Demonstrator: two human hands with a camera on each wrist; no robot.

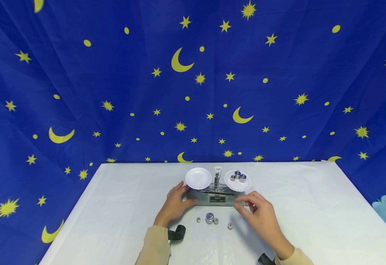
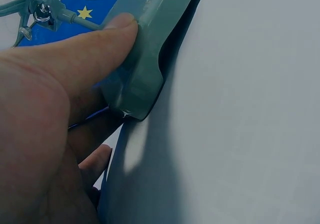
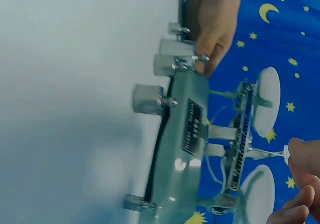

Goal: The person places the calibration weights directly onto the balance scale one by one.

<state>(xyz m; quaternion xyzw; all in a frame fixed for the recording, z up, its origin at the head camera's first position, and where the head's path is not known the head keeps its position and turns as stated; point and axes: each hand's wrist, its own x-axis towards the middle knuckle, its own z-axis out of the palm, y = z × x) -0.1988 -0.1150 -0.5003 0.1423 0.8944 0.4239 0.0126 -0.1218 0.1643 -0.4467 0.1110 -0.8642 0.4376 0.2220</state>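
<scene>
A green-grey balance scale [image 1: 204, 199] with two white pans stands on the table. My left hand [image 1: 175, 203] grips the left end of its base, thumb on the front face and the other fingers behind. In the left wrist view the thumb [image 2: 117, 36] presses on the base's green metal. My right hand [image 1: 260, 217] hovers by the base's right end, thumb and forefinger bent toward each other with nothing visible between them. Three metal weights [image 1: 237, 174] sit on the right pan [image 1: 238, 187]; the left pan [image 1: 198, 178] bears nothing.
In front of the base stand several knobbed metal weights, including a large one [image 1: 209, 218] and a small one [image 1: 230, 226]. Another small weight [image 3: 135, 202] stands near the base's right end. A blue star-patterned cloth [image 1: 140, 125] hangs behind the white table [image 1: 130, 206].
</scene>
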